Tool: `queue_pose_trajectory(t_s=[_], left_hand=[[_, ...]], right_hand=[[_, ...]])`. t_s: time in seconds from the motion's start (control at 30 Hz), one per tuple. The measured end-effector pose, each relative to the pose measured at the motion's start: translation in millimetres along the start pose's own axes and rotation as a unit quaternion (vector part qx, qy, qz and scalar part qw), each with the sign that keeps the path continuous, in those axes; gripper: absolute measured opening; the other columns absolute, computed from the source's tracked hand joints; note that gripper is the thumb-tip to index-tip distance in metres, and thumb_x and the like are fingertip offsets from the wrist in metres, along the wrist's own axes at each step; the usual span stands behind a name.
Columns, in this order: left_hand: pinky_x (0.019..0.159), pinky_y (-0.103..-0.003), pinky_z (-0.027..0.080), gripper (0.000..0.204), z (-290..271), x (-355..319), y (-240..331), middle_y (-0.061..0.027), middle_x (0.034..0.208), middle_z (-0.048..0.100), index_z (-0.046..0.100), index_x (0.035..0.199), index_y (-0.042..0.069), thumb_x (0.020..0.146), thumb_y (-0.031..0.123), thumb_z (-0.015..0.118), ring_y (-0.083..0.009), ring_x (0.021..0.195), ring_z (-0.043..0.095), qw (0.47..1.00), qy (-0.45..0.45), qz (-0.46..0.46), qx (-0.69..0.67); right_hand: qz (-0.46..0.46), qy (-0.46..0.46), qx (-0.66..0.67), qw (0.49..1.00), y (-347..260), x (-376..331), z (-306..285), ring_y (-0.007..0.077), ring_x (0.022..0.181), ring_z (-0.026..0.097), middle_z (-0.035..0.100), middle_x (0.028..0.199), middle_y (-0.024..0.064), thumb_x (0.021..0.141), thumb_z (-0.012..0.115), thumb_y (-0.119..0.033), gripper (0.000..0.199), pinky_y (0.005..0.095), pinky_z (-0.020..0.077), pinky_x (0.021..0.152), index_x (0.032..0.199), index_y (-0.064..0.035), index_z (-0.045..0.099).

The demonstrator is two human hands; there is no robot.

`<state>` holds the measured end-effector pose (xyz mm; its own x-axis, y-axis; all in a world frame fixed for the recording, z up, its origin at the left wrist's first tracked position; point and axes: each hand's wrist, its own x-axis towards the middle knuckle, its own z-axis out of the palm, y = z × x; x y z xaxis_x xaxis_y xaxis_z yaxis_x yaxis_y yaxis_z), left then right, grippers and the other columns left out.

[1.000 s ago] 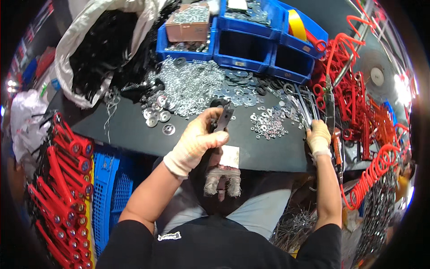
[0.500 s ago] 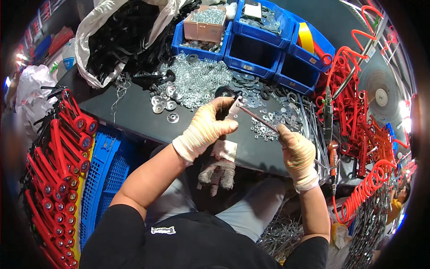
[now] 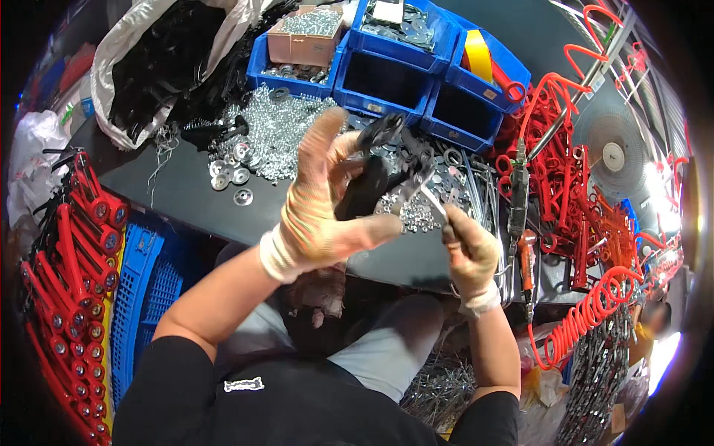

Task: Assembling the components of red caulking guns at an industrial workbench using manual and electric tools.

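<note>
My left hand (image 3: 316, 204), in a pale knitted glove, is open over the table's near part, thumb and fingers spread wide. Just beyond its palm is a blurred black part (image 3: 364, 186); whether they touch I cannot tell. Further right, more black pieces (image 3: 409, 152) stand above the loose hardware, smeared by motion. My gloved right hand (image 3: 472, 249) is closed round a thin metal rod (image 3: 433, 199), whose far end reaches up toward the black pieces. Below my left wrist, a worn, wrapped block (image 3: 320, 290) shows at the table's front edge.
Small springs (image 3: 271, 130), washers (image 3: 242, 196) and nuts (image 3: 416, 215) lie on the dark table. Blue bins (image 3: 387, 85) stand behind. At left are red tubular parts (image 3: 74, 260) and a blue crate (image 3: 137, 275); at right, a coiled red hose (image 3: 587, 320) and red handles (image 3: 580, 223).
My left hand has opened and spread from its grip on the small pale metal piece. Black pieces now show by it. The right hand still holds the rod; the whole view has shifted.
</note>
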<state>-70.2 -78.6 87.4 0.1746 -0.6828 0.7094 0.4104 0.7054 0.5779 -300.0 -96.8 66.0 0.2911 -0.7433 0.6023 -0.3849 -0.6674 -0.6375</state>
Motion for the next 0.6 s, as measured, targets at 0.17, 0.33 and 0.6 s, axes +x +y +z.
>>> queue_pose_trajectory(t_s=[0.17,0.33,0.6], left_hand=[[0.067,-0.031,0.052,0.083,-16.4,-17.5,18.4,-0.0109,0.102,0.057,0.038,0.135,0.014,0.065,0.026,0.082,-0.0203,0.079,0.062,0.777,-0.363,-0.477,-0.193],[0.053,-0.043,0.051,0.037,33.0,-37.1,67.4,-0.0107,0.073,0.059,0.053,0.109,0.010,0.073,0.015,0.059,-0.0317,0.066,0.064,0.645,-0.721,0.047,0.249],[0.060,-0.040,0.051,0.034,-14.5,-4.2,97.5,-0.0087,0.072,0.062,0.057,0.104,0.013,0.070,0.013,0.062,-0.0279,0.073,0.066,0.598,-0.596,-0.068,0.532]], right_hand=[[-0.070,-0.078,-0.048,0.993,7.4,2.9,-40.3,0.0211,0.079,0.062,0.064,0.089,0.0110,0.087,0.063,-0.016,0.020,0.0317,0.0490,0.075,0.101,-0.0046,0.067],[0.212,-0.130,-0.444,0.861,60.6,-13.4,-77.3,0.0337,0.108,0.055,0.056,0.119,0.0166,0.078,0.063,-0.015,0.038,0.0424,0.0457,0.092,0.115,-0.0180,0.062],[0.255,-0.135,-0.527,0.799,73.5,4.0,-83.5,0.0321,0.097,0.063,0.067,0.100,0.0134,0.080,0.063,-0.021,0.030,0.0426,0.0487,0.085,0.110,-0.0196,0.066]])
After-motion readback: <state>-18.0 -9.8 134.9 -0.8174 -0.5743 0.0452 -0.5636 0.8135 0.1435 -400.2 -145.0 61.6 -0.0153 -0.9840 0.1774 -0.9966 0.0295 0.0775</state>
